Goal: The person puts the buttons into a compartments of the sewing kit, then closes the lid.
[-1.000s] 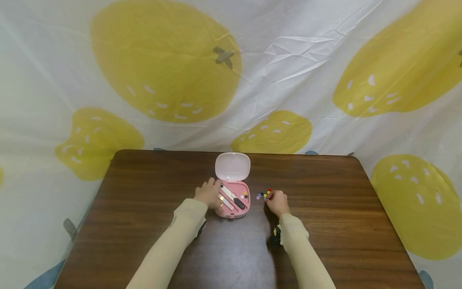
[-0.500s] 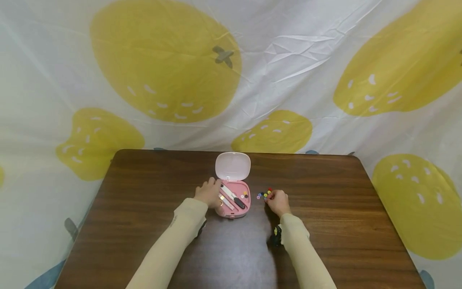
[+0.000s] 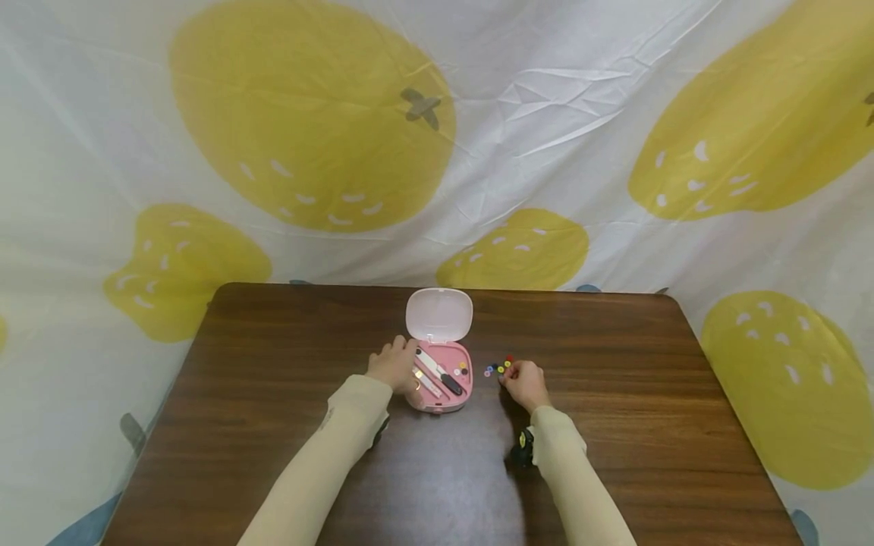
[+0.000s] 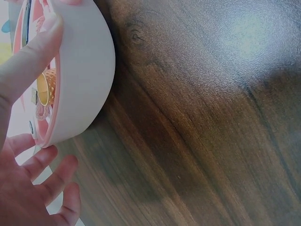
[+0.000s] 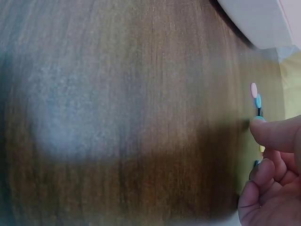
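Note:
An open pink case (image 3: 440, 394) lies mid-table with its pale lid (image 3: 439, 315) standing up behind it. Inside are a white-and-black tool (image 3: 440, 370), a gold thimble (image 4: 44, 87) and some small buttons (image 3: 463, 370). My left hand (image 3: 408, 358) holds the case's left side: the thumb (image 4: 28, 56) lies over the rim, and the fingers (image 4: 44, 162) curl against the wall below. To the right of the case lies a small heap of coloured buttons (image 3: 501, 368). My right hand (image 3: 510, 374) sits curled at that heap, fingertips (image 5: 275, 134) pinching a button (image 5: 258, 118).
The dark wooden table (image 3: 614, 425) has rounded corners and ends at a draped white cloth with yellow fruit prints (image 3: 314, 114). A black wrist strap (image 3: 522, 449) shows on my right sleeve. Bare wood lies left, right and in front of the case.
Nothing has visibly changed; both hands stay where they were, the left at the case and the right at the buttons.

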### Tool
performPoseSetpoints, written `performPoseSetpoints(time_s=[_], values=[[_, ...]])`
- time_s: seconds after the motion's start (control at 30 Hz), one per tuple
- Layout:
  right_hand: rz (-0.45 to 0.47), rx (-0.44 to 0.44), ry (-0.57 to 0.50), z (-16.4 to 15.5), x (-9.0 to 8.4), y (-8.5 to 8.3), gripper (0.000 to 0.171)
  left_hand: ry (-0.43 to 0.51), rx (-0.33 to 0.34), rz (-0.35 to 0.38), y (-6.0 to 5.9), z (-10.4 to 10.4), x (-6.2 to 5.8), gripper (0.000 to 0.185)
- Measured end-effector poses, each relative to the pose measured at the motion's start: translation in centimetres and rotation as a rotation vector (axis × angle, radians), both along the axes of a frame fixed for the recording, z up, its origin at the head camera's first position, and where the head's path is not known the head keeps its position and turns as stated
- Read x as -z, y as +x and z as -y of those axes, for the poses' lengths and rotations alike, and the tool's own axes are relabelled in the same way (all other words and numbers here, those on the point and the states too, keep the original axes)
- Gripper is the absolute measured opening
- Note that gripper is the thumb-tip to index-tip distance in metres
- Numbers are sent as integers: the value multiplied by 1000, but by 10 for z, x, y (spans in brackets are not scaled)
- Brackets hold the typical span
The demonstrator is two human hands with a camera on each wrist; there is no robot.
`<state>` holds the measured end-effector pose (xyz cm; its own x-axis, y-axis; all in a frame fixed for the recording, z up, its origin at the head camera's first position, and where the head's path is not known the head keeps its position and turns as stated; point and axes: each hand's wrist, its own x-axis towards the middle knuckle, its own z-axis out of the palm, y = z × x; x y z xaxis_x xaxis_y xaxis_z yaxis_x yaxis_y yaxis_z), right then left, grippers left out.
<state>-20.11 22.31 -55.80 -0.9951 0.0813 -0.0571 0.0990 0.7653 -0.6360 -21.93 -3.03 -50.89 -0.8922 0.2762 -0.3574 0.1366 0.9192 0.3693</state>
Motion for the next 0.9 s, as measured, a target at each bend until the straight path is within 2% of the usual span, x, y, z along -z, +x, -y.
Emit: performPoseSetpoints(time_s=[0.13, 0.23, 0.27, 0.37, 0.47, 0.5, 0.6, 0.73, 0.9], values=[[-8, -12, -31, -1, 1, -1, 12, 5, 1, -3, 1, 0, -1, 109], [-41, -34, -69, -6, 11, -5, 11, 5, 0, -5, 1, 0, -2, 110], [-86, -58, -98, -11, 24, -10, 13, 5, 0, -7, 1, 0, -2, 110], [-107, -71, -106, -12, 31, -12, 13, 4, -2, -3, 1, 0, -2, 110], [-116, -77, -113, -7, 21, -8, 11, 2, -3, -2, 1, 0, -3, 109], [-79, -61, -95, -2, 8, -4, 10, 2, -2, -2, 1, 1, -3, 109], [-74, -80, -93, 4, -3, 0, 11, 3, -2, -4, 1, 1, -2, 109], [-34, -89, -102, 8, -9, -1, 11, 6, 1, -2, 1, 1, -1, 108], [-18, -102, -165, 13, -18, -2, 8, 4, 5, -6, 1, 0, -2, 108]])
